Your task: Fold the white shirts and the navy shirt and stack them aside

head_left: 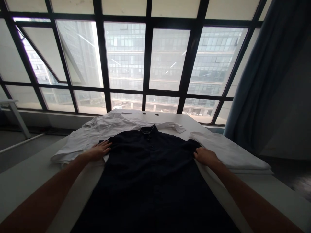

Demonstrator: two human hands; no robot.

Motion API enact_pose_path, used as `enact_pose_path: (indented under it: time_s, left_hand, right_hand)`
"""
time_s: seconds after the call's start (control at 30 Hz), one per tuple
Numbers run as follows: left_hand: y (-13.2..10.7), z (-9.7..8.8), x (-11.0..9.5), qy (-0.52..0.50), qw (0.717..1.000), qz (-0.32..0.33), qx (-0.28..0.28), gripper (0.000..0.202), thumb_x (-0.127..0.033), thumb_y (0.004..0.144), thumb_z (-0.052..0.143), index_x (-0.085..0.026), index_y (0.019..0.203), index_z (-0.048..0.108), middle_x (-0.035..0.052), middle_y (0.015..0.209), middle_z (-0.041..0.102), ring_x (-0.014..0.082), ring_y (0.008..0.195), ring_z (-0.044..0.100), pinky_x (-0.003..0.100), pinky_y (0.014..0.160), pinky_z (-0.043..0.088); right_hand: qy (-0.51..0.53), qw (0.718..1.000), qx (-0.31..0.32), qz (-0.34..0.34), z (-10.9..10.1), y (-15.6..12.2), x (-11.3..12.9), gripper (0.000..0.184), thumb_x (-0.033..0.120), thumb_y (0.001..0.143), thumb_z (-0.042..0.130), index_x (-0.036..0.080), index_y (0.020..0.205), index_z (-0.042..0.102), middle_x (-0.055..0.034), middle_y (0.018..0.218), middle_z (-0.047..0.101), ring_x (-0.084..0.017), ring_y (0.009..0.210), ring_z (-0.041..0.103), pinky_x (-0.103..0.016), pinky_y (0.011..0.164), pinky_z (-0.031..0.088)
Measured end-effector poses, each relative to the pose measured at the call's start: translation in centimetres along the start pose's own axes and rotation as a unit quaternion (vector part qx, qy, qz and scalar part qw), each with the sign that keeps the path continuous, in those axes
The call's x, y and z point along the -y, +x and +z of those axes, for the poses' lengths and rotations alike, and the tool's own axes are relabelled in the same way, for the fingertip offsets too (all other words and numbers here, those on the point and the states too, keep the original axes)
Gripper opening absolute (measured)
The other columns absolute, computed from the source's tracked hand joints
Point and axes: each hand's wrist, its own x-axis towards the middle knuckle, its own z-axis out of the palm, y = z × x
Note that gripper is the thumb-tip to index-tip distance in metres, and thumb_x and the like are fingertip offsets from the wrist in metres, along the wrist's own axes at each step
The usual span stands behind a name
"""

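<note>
Dark navy button-front shirt (148,181) lies spread on the white counter (26,181), its hem cut off below the view. Our left hand (97,151) and right hand (206,156) rest open and well apart on its sides, seemingly keeping the cloth flat. Beyond, a crumpled white shirt (104,129) lies partly beneath it, a folded white cloth (228,152) sits just beside it, and their creases are hard to make out against the tall window (167,58).

Table (24,181) as seen from my station: one button-front shirt (150,181) spread flat on it, overlapping a second shirt (97,132) behind and left; folded cloth stack (228,152) on the right. Window (167,58) beyond the table; curtain (252,81) right of it.
</note>
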Motion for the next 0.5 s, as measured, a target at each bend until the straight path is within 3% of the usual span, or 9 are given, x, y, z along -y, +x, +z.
enact_pose_path:
  time_s: [0.1, 0.2, 0.3, 0.4, 0.5]
  left_hand:
    - [1.0, -1.0, 0.3, 0.048, 0.993, -0.066, 0.082, 0.046, -0.037, 0.087, 0.049, -0.021, 0.127, 0.062, 0.014, 0.131, 0.06, 0.0333, 0.12, 0.056, 0.042, 0.098, 0.042]
    - [2.8, -2.8, -1.9, 0.089, 0.994, -0.05, 0.034, 0.038, -0.034, 0.088, 0.047, -0.021, 0.116, 0.068, 0.0117, 0.121, 0.066, 0.0305, 0.108, 0.062, 0.037, 0.09, 0.046]
    - [5.3, -2.9, -7.3, 0.095, 0.995, 0.036, -0.013, 0.031, -0.031, 0.089, 0.047, -0.021, 0.104, 0.072, 0.0096, 0.111, 0.07, 0.0262, 0.101, 0.064, 0.032, 0.086, 0.047]
    - [8.0, -1.0, -13.4, 0.06, 0.994, 0.087, 0.001, 0.027, -0.032, 0.088, 0.05, -0.022, 0.098, 0.074, 0.0074, 0.103, 0.072, 0.0245, 0.096, 0.066, 0.03, 0.082, 0.048]
    - [10.5, 1.4, -17.4, -0.008, 0.996, 0.083, 0.02, 0.022, -0.031, 0.085, 0.056, -0.022, 0.092, 0.075, 0.0075, 0.098, 0.073, 0.0266, 0.096, 0.067, 0.032, 0.081, 0.049]
  right_hand:
    - [0.011, 0.997, -0.047, -0.062, -0.6, -0.3, 0.9, 0.03, 0.026, 0.089, 0.05, 0.014, 0.11, 0.068, -0.0162, 0.118, 0.063, -0.029, 0.108, 0.059, -0.038, 0.086, 0.046]
    - [0.084, 0.979, -0.119, -0.141, -2.0, 0.2, 4.1, 0.028, 0.023, 0.086, 0.053, 0.017, 0.109, 0.069, -0.0115, 0.117, 0.065, -0.023, 0.107, 0.059, -0.03, 0.09, 0.043]
    - [0.156, 0.971, -0.088, -0.161, -3.9, 1.8, 9.6, 0.025, 0.033, 0.088, 0.053, 0.02, 0.099, 0.072, -0.0069, 0.099, 0.071, -0.019, 0.09, 0.065, -0.026, 0.076, 0.045]
    - [0.181, 0.968, -0.022, -0.175, -5.4, 4.2, 15.4, 0.028, 0.041, 0.085, 0.059, 0.019, 0.097, 0.073, -0.0073, 0.089, 0.073, -0.02, 0.08, 0.068, -0.025, 0.068, 0.046]
    - [0.195, 0.968, 0.035, -0.156, -6.0, 6.7, 19.7, 0.036, 0.044, 0.077, 0.068, 0.018, 0.1, 0.073, -0.0114, 0.089, 0.074, -0.025, 0.079, 0.069, -0.028, 0.065, 0.049]
